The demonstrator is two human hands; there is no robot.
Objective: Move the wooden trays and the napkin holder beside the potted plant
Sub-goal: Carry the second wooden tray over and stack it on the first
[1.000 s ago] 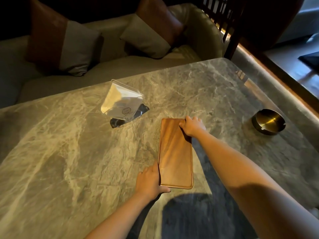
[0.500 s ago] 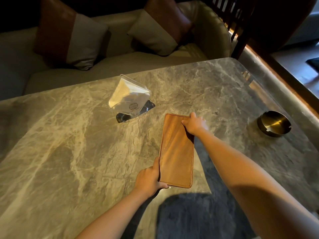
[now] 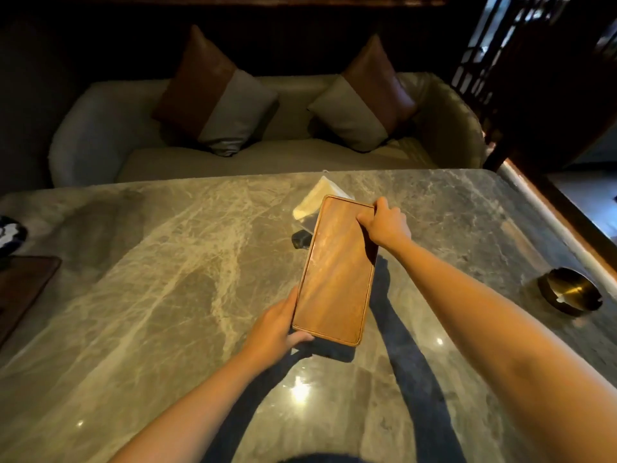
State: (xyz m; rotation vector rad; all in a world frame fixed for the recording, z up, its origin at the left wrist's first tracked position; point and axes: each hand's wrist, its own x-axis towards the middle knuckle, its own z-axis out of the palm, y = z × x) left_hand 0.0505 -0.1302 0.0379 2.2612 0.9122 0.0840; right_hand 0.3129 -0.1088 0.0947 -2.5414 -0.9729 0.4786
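A long wooden tray [image 3: 337,272] is held above the marble table [image 3: 167,279], its shadow falling below it. My left hand [image 3: 275,329] grips its near left corner. My right hand [image 3: 385,223] grips its far right corner. Behind the tray, a clear napkin holder [image 3: 312,203] with white napkins stands on the table, partly hidden by the tray. A second, darker wooden tray [image 3: 23,289] lies at the table's left edge, cut off by the frame. No potted plant is in view.
A round brass ashtray [image 3: 571,290] sits near the table's right edge. A dark and white object [image 3: 10,233] shows at the far left. Beyond the table stands a sofa [image 3: 267,158] with two cushions. A dark wooden screen [image 3: 500,61] stands at the back right.
Both hands have lifted the wooden tray off the table and carried it further away, in front of the napkin holder. The view has tilted up and shifted left, revealing a second tray.
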